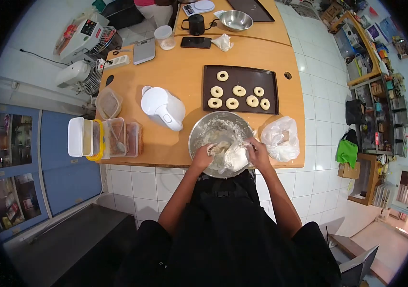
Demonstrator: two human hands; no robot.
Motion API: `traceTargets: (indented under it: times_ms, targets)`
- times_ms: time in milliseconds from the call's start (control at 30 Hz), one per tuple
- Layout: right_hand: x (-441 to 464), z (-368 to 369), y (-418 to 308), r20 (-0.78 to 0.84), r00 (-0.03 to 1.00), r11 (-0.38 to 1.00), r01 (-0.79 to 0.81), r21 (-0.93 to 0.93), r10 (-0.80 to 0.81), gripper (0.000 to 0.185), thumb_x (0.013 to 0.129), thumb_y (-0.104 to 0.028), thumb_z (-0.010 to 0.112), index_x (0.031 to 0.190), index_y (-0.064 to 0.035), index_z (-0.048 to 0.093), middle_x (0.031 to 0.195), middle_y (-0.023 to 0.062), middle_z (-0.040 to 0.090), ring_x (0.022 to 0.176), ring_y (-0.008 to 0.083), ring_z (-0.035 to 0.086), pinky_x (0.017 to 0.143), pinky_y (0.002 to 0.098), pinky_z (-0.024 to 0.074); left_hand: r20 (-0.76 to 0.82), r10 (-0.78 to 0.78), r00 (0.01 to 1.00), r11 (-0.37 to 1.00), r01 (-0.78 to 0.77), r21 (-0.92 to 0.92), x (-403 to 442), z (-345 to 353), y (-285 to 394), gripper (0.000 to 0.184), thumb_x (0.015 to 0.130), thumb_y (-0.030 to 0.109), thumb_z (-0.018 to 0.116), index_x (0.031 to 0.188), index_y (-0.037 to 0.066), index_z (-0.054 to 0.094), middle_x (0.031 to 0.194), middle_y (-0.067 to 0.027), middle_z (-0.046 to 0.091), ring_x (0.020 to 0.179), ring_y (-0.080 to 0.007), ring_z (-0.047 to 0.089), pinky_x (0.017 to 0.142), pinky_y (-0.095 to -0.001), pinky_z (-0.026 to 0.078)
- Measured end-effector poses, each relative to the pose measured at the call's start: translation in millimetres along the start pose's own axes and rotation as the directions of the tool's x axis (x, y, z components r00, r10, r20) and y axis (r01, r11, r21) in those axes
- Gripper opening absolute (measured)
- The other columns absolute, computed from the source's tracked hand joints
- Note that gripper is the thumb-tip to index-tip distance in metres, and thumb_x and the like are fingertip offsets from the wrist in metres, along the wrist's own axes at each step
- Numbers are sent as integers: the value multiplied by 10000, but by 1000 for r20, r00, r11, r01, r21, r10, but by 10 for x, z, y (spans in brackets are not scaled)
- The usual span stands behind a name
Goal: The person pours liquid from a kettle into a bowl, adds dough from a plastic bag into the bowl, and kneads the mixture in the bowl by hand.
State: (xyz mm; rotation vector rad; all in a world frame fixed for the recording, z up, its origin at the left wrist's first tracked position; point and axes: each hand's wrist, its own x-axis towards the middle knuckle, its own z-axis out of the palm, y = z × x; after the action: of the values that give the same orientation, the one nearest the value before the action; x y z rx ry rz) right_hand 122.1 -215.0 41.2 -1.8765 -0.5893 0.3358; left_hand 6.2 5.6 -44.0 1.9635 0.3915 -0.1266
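A steel mixing bowl [197, 129] sits at the table's front edge, its inner wall smeared with pale, sticky dough. Inside it, on the right, lies a white lump [236, 157] that looks wrapped in clear plastic. My left hand [203, 157] reaches over the bowl's left rim with curled fingers beside some wet dough [221, 147]; what they pinch is hidden. At the right rim, my right hand [259, 154] has its fingers closed on the edge of the plastic next to the white lump. Behind the bowl, a dark baking tray [242, 71] carries several ring-shaped doughs [239, 91].
Right of the bowl rests a plastic bag [280, 138] with something pale inside. A white kettle [162, 106] and food containers [118, 136] stand left. Farther back are a scale [144, 51], phone [196, 42], black mug [196, 25] and second steel bowl [236, 20].
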Motion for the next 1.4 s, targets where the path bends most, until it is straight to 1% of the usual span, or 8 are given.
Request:
traceTargets:
  times_ms: [300, 500, 600, 700, 800, 900, 1133, 1400]
  targets:
    - [29, 188, 311, 121, 993, 1000, -15, 19, 13, 132, 888, -31, 512, 986, -16, 599, 802, 104, 621, 754, 155, 588, 692, 301, 474, 30, -115, 993, 990, 117, -73, -76, -10, 50, 331, 806, 145, 603, 1124, 59, 638, 1024, -206, 662, 984, -368, 626, 841, -405, 496]
    - [7, 195, 395, 349, 911, 961, -262, 83, 218, 103, 908, -63, 551, 951, -1, 621, 811, 50, 614, 768, 114, 550, 682, 292, 461, 9, -137, 991, 990, 137, 16, -20, 21, 32, 339, 808, 158, 597, 1133, 68, 634, 1039, -206, 659, 992, -379, 617, 848, -405, 491]
    - [3, 213, 427, 354, 915, 969, -236, 78, 194, 133, 928, -106, 563, 936, 5, 637, 791, 22, 616, 744, 98, 544, 662, 281, 462, 30, -151, 988, 988, 150, 19, 11, 10, 11, 373, 790, 148, 600, 1149, 51, 625, 1057, -222, 651, 1008, -386, 611, 855, -404, 489]
    - [26, 201, 430, 464, 795, 855, -500, 137, 390, 165, 937, -140, 575, 939, 6, 651, 798, 9, 631, 706, 75, 541, 623, 274, 460, 12, -159, 987, 987, 159, 32, 25, 44, -28, 423, 761, 136, 609, 1166, 17, 609, 1069, -243, 642, 1022, -394, 604, 865, -406, 485]
    - [59, 218, 448, 542, 702, 787, -607, 115, 462, 170, 946, -117, 551, 968, 19, 650, 820, 10, 629, 702, 62, 544, 620, 255, 464, -2, -183, 983, 980, 182, 79, 56, 84, -102, 469, 736, 133, 619, 1181, -16, 592, 1072, -257, 638, 1028, -402, 601, 873, -411, 483]
    - [45, 218, 443, 531, 684, 716, -672, 190, 501, 205, 948, -129, 549, 1010, 38, 651, 840, 21, 642, 714, 70, 560, 624, 261, 472, -4, -177, 984, 981, 176, 82, 79, 118, -136, 467, 728, 140, 618, 1172, -5, 597, 1067, -254, 639, 1021, -407, 601, 869, -422, 483]
    - [16, 241, 840, 489, 673, 775, -632, -10, 555, 250, 951, -177, 550, 1011, 44, 651, 826, 21, 636, 688, 80, 552, 612, 272, 471, 22, -132, 991, 990, 131, 54, 52, 89, -136, 392, 738, 153, 593, 1118, 61, 625, 1022, -230, 651, 990, -416, 600, 847, -441, 486]
    - [39, 192, 603, 473, 666, 758, -652, -7, 577, 306, 964, -246, 555, 999, 42, 654, 793, 23, 634, 665, 82, 558, 586, 283, 472, 17, -111, 994, 994, 110, 27, 18, 95, -126, 388, 717, 119, 614, 1092, 20, 614, 1013, -252, 640, 981, -426, 595, 852, -445, 484]
